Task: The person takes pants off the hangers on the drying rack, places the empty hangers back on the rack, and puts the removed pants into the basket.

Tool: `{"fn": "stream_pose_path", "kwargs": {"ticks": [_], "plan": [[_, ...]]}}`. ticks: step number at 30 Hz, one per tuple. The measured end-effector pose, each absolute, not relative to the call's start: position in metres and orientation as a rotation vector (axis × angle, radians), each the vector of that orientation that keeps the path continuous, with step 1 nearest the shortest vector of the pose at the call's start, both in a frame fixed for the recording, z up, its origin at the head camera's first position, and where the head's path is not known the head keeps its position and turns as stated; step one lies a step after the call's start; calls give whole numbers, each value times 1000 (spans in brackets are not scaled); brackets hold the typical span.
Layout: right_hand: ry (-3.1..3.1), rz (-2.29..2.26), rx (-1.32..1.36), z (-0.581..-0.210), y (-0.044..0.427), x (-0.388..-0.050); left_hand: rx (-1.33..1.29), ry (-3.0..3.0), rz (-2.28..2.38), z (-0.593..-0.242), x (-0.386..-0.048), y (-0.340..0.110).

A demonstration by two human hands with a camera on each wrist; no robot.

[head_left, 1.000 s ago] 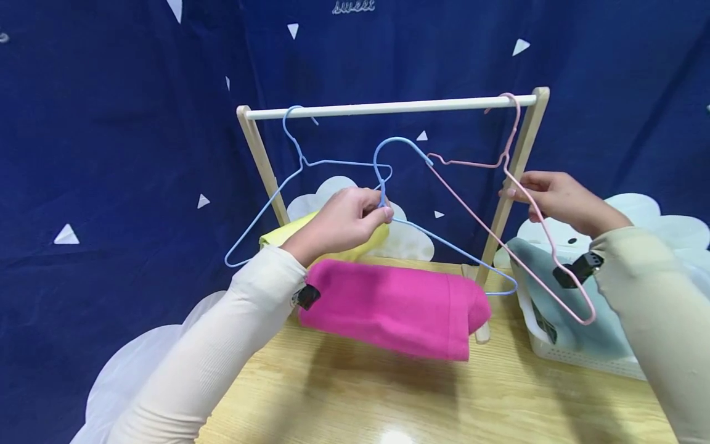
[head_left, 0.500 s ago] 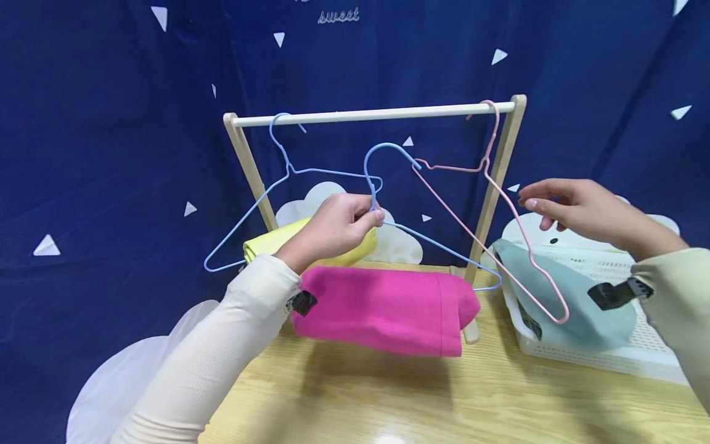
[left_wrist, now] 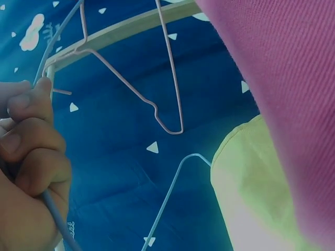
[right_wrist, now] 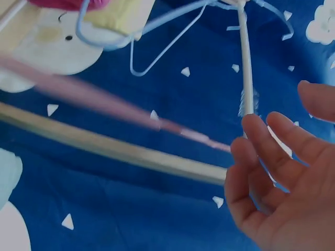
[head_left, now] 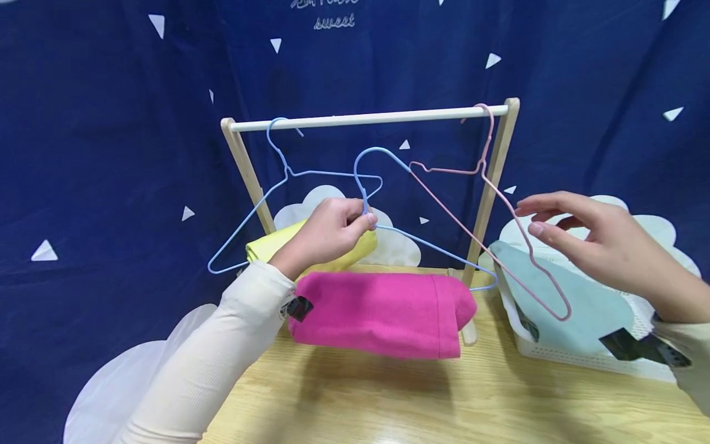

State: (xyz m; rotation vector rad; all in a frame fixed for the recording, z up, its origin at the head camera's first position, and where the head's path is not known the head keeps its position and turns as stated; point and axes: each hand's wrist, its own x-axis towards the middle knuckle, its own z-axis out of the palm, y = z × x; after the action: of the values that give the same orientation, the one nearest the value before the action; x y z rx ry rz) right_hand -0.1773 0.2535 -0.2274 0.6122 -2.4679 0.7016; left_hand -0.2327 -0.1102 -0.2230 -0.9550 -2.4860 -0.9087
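My left hand (head_left: 333, 231) grips a blue hanger (head_left: 429, 245) just below its hook, and a folded pink cloth (head_left: 377, 314) hangs from it. Free of the rail (head_left: 366, 118), that hook stands in front of the rack. In the left wrist view, the fingers of the left hand (left_wrist: 34, 157) are curled round the blue wire. Beside the pink hanger (head_left: 501, 196) on the rail's right end, my right hand (head_left: 604, 243) holds nothing, its fingers loosely bent. The right wrist view shows the right hand (right_wrist: 288, 183) with its fingers apart. Whether it touches the pink wire I cannot tell.
Another blue hanger (head_left: 246, 219) hangs at the rail's left end, with a yellow cloth (head_left: 277, 240) below it. A white basket (head_left: 599, 364) with a grey-green cloth (head_left: 566, 302) stands right of the rack on the wooden table (head_left: 333, 394). A blue curtain (head_left: 111, 154) is behind.
My right hand has left the rack's right post, moving right and then a little down towards me. The left hand keeps its grip on the blue hanger; the whole view has shifted slightly.
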Motion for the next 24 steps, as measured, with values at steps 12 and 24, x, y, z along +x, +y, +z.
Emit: {"fn": "stream_pose_path", "kwargs": {"ticks": [12,24], "plan": [[-2223,634,895,-239,234,-148,-894,-2423,-884,-220,-229,-112],[-2216,590,1002,-250,208,-122,-856,-2355,-965,-218,-230,-110]]}}
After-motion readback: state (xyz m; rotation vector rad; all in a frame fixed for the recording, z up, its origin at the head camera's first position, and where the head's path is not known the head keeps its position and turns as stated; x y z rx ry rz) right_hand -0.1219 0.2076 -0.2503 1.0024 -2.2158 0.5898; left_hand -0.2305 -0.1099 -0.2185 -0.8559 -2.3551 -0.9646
